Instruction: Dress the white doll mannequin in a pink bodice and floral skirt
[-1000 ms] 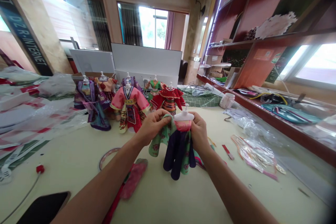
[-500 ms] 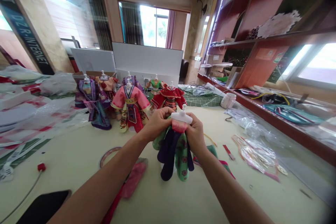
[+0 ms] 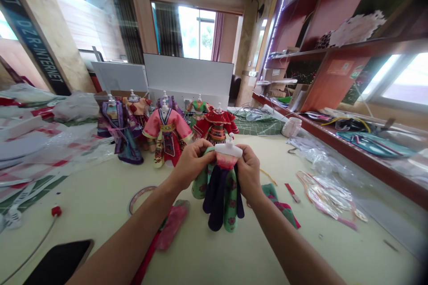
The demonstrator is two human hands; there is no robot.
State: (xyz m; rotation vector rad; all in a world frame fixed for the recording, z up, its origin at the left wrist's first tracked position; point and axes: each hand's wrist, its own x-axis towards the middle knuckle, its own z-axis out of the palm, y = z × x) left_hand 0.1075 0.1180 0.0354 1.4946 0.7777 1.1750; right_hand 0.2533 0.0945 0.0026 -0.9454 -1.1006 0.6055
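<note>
Between my hands, above the table, is a small doll form (image 3: 228,150) with a white top and a round knob. A skirt of dark purple and green flowered panels (image 3: 230,205) hangs below its pink band. My left hand (image 3: 195,162) pinches the green cloth at the form's left side. At the right side, my right hand (image 3: 248,169) is closed on the form's edge and the cloth there; its fingertips are partly hidden. Behind them stand several dressed doll forms, among them a pink robe (image 3: 165,129) and a red caped outfit (image 3: 217,124).
Pink fabric (image 3: 172,227) and a tape roll (image 3: 133,200) lie near my left forearm. A black phone (image 3: 58,262) is at the lower left. Green and pink cloth (image 3: 284,209), a red strip (image 3: 292,193) and a plastic bag (image 3: 327,196) lie to the right.
The doll form has shifted slightly left. My left hand has moved left and a little down, pulling the green cloth outward from the form's side.
</note>
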